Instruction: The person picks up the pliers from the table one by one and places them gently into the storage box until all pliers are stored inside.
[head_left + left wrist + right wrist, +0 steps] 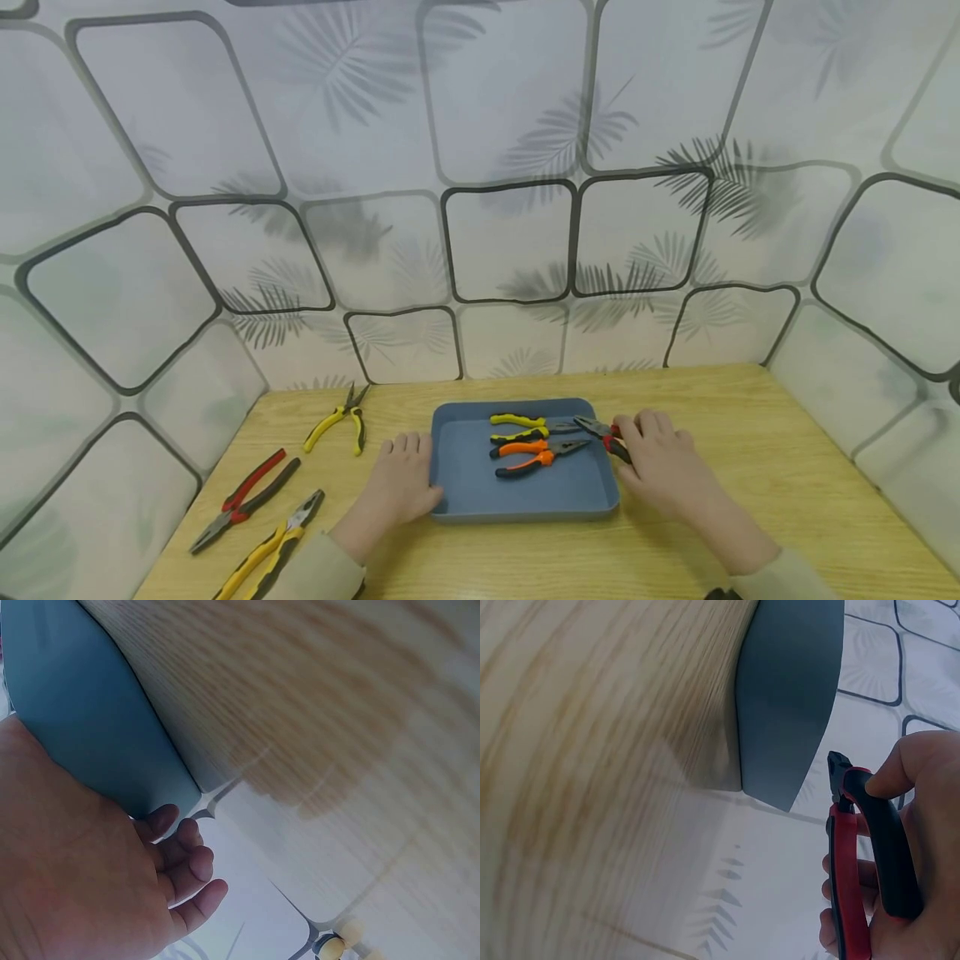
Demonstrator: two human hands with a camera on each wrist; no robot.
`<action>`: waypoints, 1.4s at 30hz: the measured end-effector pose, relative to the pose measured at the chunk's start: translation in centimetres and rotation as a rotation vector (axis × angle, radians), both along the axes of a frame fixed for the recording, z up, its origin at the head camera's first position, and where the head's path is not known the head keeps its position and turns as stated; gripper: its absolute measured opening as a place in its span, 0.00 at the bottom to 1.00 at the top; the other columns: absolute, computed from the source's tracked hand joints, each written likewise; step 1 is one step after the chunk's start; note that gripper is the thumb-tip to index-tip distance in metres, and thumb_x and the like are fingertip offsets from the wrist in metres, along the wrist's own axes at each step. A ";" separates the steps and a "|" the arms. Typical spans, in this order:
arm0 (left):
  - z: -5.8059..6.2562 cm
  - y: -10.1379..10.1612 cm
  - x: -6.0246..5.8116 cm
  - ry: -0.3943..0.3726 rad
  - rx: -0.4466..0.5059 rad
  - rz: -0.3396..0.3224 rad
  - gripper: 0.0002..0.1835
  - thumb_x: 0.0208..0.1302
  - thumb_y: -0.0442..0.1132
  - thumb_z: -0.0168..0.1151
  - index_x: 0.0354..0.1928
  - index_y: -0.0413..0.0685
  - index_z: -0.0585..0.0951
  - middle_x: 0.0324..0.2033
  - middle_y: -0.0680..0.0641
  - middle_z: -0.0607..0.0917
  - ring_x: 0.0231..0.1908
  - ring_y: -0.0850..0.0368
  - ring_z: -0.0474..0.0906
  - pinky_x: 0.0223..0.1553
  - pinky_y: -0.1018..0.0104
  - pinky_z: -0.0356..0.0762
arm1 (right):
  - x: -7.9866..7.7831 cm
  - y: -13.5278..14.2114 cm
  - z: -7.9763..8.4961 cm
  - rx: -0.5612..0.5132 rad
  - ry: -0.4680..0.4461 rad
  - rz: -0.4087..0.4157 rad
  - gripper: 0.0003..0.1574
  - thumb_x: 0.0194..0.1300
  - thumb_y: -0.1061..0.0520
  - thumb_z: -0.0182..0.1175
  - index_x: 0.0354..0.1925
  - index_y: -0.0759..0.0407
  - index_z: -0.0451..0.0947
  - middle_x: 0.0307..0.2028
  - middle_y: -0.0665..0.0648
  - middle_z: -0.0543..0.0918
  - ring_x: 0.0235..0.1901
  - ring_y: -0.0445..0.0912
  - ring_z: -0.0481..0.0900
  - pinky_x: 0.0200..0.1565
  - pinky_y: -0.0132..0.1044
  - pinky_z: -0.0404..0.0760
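My right hand (660,458) grips red-and-black pliers (617,448) by the handles. Their metal jaws point left, over the right rim of a blue-grey tray (465,492). In the right wrist view the thumb presses on the black handle (889,847), with the red handle on the finger side. At the tray's left wall rests my left hand (401,483), fingers loosely extended and thumb by the near corner. Inside the tray lie yellow-and-black pliers (538,433) and, nearer me, orange-and-black pliers (542,457), both with jaws toward the right.
On the wooden table (750,467), left of the tray, lie yellow-handled pliers (351,409), red-and-black pliers (238,508) and larger yellow-and-black pliers (281,537). A patterned covering (510,242) rises behind the table and along both sides.
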State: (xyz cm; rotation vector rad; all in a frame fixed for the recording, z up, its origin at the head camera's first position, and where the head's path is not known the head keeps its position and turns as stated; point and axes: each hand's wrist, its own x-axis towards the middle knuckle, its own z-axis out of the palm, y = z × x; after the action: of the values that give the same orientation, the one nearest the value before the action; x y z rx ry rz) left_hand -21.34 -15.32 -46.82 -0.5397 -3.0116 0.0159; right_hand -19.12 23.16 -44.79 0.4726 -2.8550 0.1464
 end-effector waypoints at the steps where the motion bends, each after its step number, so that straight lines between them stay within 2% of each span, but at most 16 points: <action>1: 0.0 0.0 0.0 0.002 -0.001 0.000 0.32 0.59 0.54 0.67 0.57 0.37 0.74 0.47 0.38 0.79 0.49 0.43 0.75 0.53 0.46 0.74 | 0.0 -0.1 0.0 0.001 -0.001 0.003 0.28 0.66 0.52 0.62 0.63 0.55 0.73 0.46 0.59 0.75 0.47 0.55 0.71 0.37 0.48 0.69; 13: 0.0 0.0 -0.1 -0.003 0.002 0.001 0.32 0.60 0.53 0.68 0.58 0.37 0.74 0.49 0.38 0.80 0.50 0.43 0.76 0.54 0.45 0.74 | -0.1 -1.4 -0.2 0.018 0.006 0.028 0.32 0.63 0.54 0.61 0.65 0.59 0.74 0.45 0.58 0.74 0.45 0.52 0.69 0.37 0.45 0.65; 22: -0.1 0.0 -0.2 -0.009 0.011 0.008 0.31 0.59 0.52 0.67 0.57 0.37 0.74 0.48 0.38 0.79 0.49 0.43 0.75 0.54 0.46 0.73 | -0.3 -2.5 -0.5 0.042 -0.002 0.065 0.35 0.65 0.52 0.62 0.68 0.61 0.73 0.48 0.59 0.74 0.47 0.52 0.68 0.38 0.45 0.64; 33: 0.2 0.1 0.0 -0.015 0.014 0.010 0.31 0.59 0.52 0.67 0.57 0.37 0.74 0.48 0.38 0.80 0.50 0.43 0.75 0.54 0.46 0.73 | -0.1 -3.9 -0.6 0.042 -0.040 0.083 0.34 0.64 0.52 0.62 0.67 0.60 0.72 0.49 0.60 0.74 0.48 0.53 0.68 0.41 0.49 0.69; 42: 0.3 0.1 0.0 -0.035 0.014 0.009 0.33 0.60 0.53 0.66 0.60 0.36 0.73 0.51 0.36 0.80 0.52 0.41 0.76 0.56 0.45 0.74 | 0.0 -4.8 -0.7 0.045 -0.100 0.100 0.34 0.66 0.52 0.58 0.69 0.59 0.71 0.48 0.58 0.72 0.44 0.50 0.63 0.41 0.46 0.64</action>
State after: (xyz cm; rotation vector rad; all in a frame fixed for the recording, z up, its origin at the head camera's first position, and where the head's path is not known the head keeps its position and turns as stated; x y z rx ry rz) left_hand -21.32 -15.26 -46.56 -0.5303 -3.0459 -0.0139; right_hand -19.12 18.34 -45.46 0.6351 -2.9382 0.1269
